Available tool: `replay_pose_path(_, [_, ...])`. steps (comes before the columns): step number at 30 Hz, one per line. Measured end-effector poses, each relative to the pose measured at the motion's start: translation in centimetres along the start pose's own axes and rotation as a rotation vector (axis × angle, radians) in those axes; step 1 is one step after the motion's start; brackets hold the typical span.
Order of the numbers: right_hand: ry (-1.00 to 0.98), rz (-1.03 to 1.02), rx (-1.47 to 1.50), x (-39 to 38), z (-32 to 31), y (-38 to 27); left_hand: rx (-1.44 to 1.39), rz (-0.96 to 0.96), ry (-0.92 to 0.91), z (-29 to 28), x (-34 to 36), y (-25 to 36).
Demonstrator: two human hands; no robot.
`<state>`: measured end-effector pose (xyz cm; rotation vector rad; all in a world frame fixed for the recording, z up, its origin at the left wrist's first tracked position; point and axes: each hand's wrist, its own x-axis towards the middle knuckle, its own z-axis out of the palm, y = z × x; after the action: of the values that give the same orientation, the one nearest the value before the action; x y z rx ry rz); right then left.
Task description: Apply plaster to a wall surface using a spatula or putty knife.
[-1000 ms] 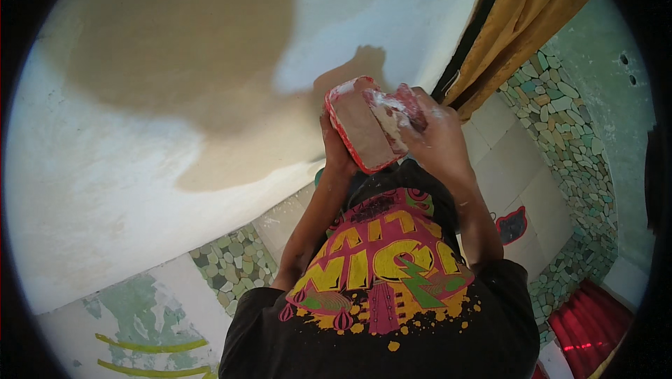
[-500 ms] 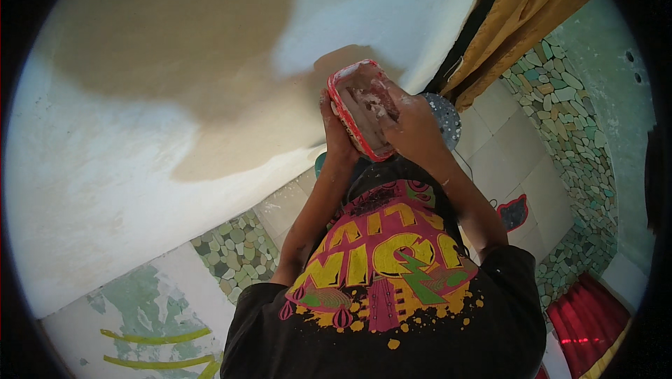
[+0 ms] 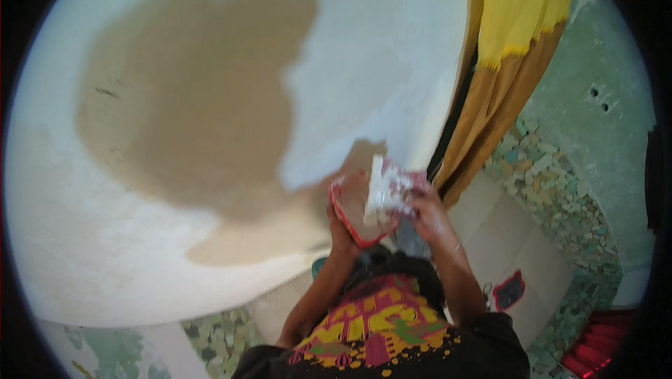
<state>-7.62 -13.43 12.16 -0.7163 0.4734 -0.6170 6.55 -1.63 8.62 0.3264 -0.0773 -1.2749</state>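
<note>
Red-rimmed container [image 3: 348, 223] sits gripped in the left hand [image 3: 340, 236] — the right hand [image 3: 428, 212] clasps a white-smeared scraper [image 3: 381, 188] over it.

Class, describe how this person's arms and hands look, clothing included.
Short dark sleeves leave both forearms bare. The left hand and right hand are ungloved; whitish smears mark the right. The shirt carries a yellow, pink and green print.

Light from behind the camera brightens the pale wall [image 3: 357, 50], throwing a large, soft-edged brown shadow [image 3: 203, 106] across it; the dark shirt [image 3: 483, 351] looks dim, blur smears its print [image 3: 378, 347] and the stone border [image 3: 553, 204], and fisheye distortion bends edges toward a black rim [image 3: 17, 1]
</note>
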Motion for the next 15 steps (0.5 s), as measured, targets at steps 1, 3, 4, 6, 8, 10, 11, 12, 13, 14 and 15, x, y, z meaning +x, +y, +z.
replay_pose_path(1, [0.001, 0.007, 0.001, 0.0, 0.0, 0.1, -0.014, -0.018, 0.049, 0.1, -0.4, -0.2])
replay_pose_path(3, [-0.018, -0.019, -0.064, -0.2, 1.0, -0.5, 0.031, 0.005, -0.042, -0.2, -0.9, 0.0])
replay_pose_path(4, [-0.012, -0.036, -0.095, -0.3, 1.4, -0.7, 0.083, 0.02, -0.053, 0.0, -1.0, 0.1])
replay_pose_path(6, [0.002, -0.082, -0.086, -0.3, 2.3, -2.0, 0.038, 0.032, -0.055, 0.4, -0.4, 0.0])
replay_pose_path(8, [0.026, -0.114, -0.071, -0.5, 4.1, -3.9, -0.011, 0.036, -0.04, 0.7, -0.1, -0.1])
replay_pose_path(10, [0.063, -0.234, -0.022, -0.2, 6.2, -6.2, -0.031, 0.051, -0.063, 0.1, 0.4, -0.2])
replay_pose_path(11, [0.051, -0.291, -0.028, 0.3, 7.2, -7.3, -0.033, 0.049, -0.066, -0.1, 0.8, -0.1])
replay_pose_path(12, [0.051, -0.386, -0.037, 0.5, 8.8, -8.6, -0.088, 0.042, -0.072, 0.1, 1.3, 0.0])
replay_pose_path(13, [0.054, -0.483, -0.047, 0.8, 10.4, -9.9, -0.143, 0.03, -0.078, 0.5, 1.8, 0.0])
replay_pose_path(14, [0.01, -0.62, -0.087, 1.5, 11.3, -11.2, -0.145, 0.021, -0.074, 1.2, 1.7, -0.2])
replay_pose_path(15, [-0.067, -0.764, -0.115, 2.1, 13.1, -12.5, -0.134, 0.029, -0.054, 2.0, 1.4, 0.2])
